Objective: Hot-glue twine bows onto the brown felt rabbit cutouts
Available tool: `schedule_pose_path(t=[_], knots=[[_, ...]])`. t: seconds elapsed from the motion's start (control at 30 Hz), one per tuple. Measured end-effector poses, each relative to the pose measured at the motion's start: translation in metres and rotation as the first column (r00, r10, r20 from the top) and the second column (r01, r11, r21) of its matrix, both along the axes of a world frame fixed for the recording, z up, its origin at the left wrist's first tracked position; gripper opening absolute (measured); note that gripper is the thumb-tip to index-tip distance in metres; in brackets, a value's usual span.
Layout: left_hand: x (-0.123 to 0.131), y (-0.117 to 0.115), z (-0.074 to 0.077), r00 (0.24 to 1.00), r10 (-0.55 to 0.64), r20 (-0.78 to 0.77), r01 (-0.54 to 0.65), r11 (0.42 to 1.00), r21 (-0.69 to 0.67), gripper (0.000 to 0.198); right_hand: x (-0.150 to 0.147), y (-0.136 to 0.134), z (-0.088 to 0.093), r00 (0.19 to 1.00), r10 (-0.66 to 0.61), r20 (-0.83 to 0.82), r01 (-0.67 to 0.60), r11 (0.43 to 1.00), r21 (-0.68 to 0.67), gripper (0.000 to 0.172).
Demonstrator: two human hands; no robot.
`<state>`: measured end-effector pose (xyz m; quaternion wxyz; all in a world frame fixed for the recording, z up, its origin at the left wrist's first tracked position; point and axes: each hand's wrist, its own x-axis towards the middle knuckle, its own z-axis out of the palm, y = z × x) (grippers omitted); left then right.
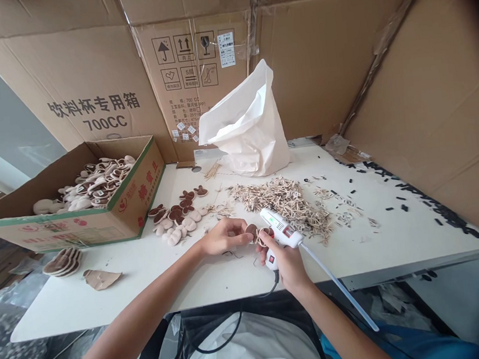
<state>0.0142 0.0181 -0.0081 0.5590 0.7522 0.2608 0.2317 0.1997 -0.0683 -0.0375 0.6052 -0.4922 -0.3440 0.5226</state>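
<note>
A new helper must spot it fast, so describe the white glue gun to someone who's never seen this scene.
On the white table before the cardboard walls, find the heap of small beige pieces. At its near side, the right hand holds the glue gun. Its green light and long pale stick jutting from the back set it apart from the pieces.

Pretty sure I'm standing in a little craft workshop, the hand-assembly kind. Big cardboard panels fence in the far and right sides of a white worktable, one printed with shipping symbols. There's an open carton on the left crammed with brown and pale plushy-looking pieces, a heap of tiny beige strips mid-table, plus a white glue gun nearer me.
</note>
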Motion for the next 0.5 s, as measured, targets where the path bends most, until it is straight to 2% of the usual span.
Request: schedule_pose_path(t=[0.5], knots=[[0.0022, -0.0033, 0.0027, 0.999, -0.036, -0.033, 0.038, 0.997, 0.069, 0.038, 0.0024, 0.001, -0.0063, 0.999, 0.031, 0.013, -0.032, 0.999, 0.007, 0.039]])
